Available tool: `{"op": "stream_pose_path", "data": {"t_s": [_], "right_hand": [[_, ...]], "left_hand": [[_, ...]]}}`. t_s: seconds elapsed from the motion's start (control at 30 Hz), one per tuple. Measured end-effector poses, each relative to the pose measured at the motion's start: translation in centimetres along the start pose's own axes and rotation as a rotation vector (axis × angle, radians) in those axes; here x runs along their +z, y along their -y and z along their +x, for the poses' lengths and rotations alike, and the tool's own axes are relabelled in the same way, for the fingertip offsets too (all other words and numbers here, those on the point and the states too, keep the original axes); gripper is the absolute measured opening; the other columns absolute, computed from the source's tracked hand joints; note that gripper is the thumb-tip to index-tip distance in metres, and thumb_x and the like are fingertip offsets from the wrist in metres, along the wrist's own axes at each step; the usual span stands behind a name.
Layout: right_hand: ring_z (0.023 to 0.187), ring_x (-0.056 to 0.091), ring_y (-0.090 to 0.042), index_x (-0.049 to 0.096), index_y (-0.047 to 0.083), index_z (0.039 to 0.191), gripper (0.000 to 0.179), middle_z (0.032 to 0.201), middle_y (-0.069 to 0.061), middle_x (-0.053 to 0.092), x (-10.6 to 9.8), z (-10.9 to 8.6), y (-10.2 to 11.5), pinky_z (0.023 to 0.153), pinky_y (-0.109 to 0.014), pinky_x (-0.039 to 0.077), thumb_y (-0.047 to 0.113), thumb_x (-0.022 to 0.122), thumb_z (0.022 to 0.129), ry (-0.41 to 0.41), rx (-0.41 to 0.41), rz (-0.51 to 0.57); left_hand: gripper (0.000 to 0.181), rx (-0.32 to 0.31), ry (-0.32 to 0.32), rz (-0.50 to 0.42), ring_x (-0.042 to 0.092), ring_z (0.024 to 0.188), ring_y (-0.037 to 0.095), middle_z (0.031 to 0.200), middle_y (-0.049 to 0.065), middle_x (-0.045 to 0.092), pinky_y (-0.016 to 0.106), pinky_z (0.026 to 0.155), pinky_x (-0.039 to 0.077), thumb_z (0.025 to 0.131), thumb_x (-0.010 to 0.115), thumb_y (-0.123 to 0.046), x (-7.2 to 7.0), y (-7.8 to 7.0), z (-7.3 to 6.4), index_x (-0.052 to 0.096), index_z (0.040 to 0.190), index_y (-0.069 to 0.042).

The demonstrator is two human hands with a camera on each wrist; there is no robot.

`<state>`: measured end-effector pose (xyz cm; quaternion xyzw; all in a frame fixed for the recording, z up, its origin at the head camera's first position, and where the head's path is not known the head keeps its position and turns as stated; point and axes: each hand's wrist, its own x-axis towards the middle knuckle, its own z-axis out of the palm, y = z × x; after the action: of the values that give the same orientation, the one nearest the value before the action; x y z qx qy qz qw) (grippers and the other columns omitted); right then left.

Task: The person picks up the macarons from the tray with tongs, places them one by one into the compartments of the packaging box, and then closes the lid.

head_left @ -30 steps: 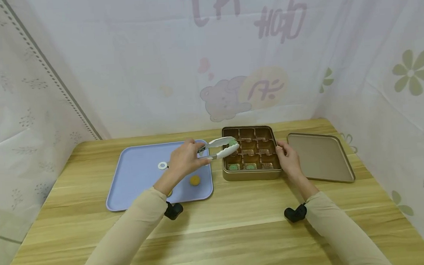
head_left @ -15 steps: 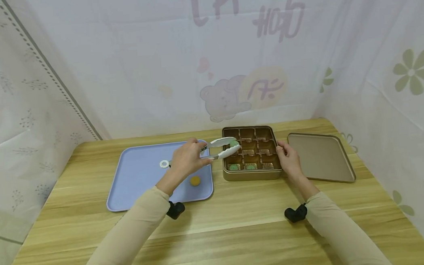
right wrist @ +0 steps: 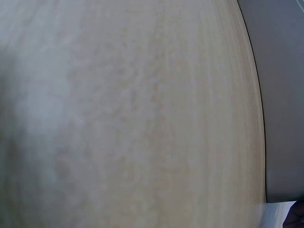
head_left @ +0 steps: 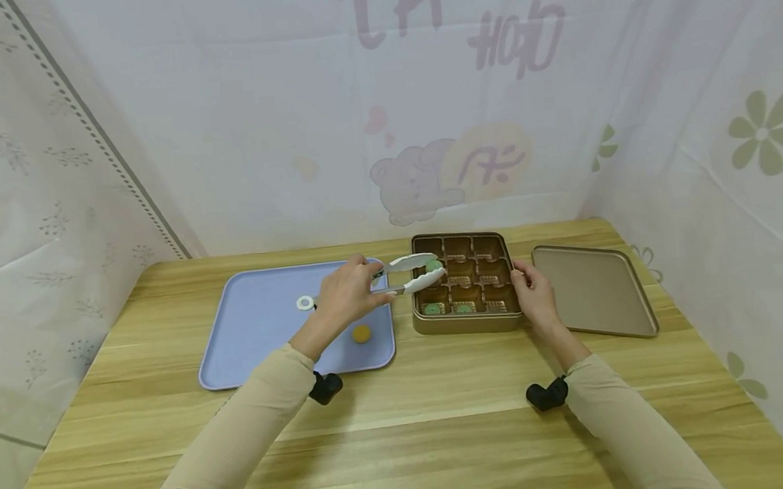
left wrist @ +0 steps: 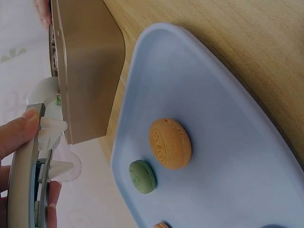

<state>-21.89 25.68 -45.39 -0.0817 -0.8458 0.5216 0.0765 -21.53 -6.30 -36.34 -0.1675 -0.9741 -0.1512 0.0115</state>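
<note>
My left hand (head_left: 347, 293) grips metal tongs (head_left: 394, 290) with white scalloped tips, reaching over the left wall of a gold tin box (head_left: 467, 324). Between the parted tips shows a green macaron (head_left: 434, 265), at the middle-left compartment of the brown divided insert. Two more green macarons lie in the front row, one in the left compartment (head_left: 432, 310) and one in the middle. My right hand (head_left: 533, 293) holds the box at its right side, thumb at the rim. In the right wrist view only the box wall (right wrist: 287, 109) and a bit of hand show.
A blue tray (head_left: 255, 331) lies left of the box, partly under my left forearm. On it the left wrist view shows an orange macaron (left wrist: 170, 143), a green macaron (left wrist: 142, 176) and part of another. The gold lid (head_left: 592, 292) lies on the table to the right.
My left hand and the tongs have shifted slightly right, and the green macaron between the tips with them. The right hand stays on the box.
</note>
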Motion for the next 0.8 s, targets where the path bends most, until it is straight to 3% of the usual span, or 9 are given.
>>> {"op": "stream_pose_path", "data": {"t_s": [0.53, 0.8], "right_hand": [[0.088, 0.045, -0.012, 0.049, 0.005, 0.135, 0.039, 0.111, -0.017, 0.055, 0.0, 0.1, -0.1, 0.072, -0.018, 0.038, 0.022, 0.041, 0.101, 0.005, -0.011, 0.010], [0.089, 0.044, -0.012, 0.049, 0.004, 0.135, 0.039, 0.111, -0.016, 0.054, 0.0, 0.0, -0.1, 0.072, -0.018, 0.038, 0.021, 0.041, 0.101, 0.006, -0.010, 0.017]], "left_hand": [[0.062, 0.012, -0.005, 0.015, 0.049, 0.063, 0.016, 0.103, 0.008, 0.056, 0.027, 0.047, 0.038, 0.076, 0.077, -0.042, 0.1, 0.0, -0.1, 0.060, 0.127, -0.012], [0.061, 0.005, -0.050, -0.083, 0.049, 0.065, 0.016, 0.100, 0.007, 0.056, 0.028, 0.047, 0.038, 0.076, 0.077, -0.042, -0.3, 1.4, -1.5, 0.061, 0.127, -0.012]]}}
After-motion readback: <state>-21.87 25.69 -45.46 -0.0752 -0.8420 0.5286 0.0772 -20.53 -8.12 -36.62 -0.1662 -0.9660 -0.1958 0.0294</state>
